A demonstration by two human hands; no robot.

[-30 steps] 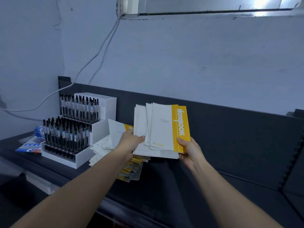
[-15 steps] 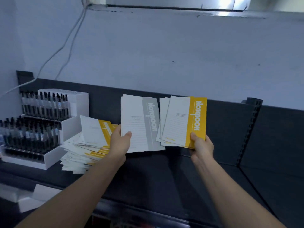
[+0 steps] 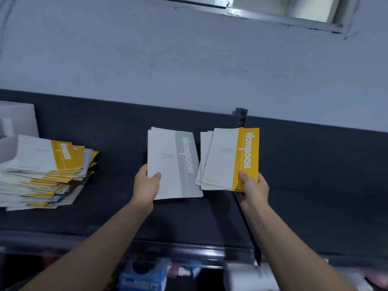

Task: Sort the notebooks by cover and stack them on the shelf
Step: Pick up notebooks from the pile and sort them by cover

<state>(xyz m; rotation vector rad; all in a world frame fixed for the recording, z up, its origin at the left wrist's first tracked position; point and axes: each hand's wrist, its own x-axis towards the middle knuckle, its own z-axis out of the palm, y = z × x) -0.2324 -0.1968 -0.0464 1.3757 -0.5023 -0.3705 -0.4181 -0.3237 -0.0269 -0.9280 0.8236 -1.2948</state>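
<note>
Head view shows two bare forearms reaching up from the lower edge over the front edge of the dark shelf [image 3: 315, 198]. The left hand [image 3: 146, 186] grips the lower left corner of a thin bundle of grey-banded notebooks [image 3: 168, 164], with the thumb pressed across the front cover and the fingers hidden behind. Just to its right, apart from it, the right hand [image 3: 254, 187] pinches a small fan of yellow-banded notebooks [image 3: 224, 160] at the lower right corner, thumb on the yellow band. Both bundles are held upright above the middle of the shelf. Towards the shelf's left end lies a loose, slumped pile of notebooks [image 3: 46, 171], a yellow-banded one on top. Behind it, at the back left, stands a white box [image 3: 19, 120].
</note>
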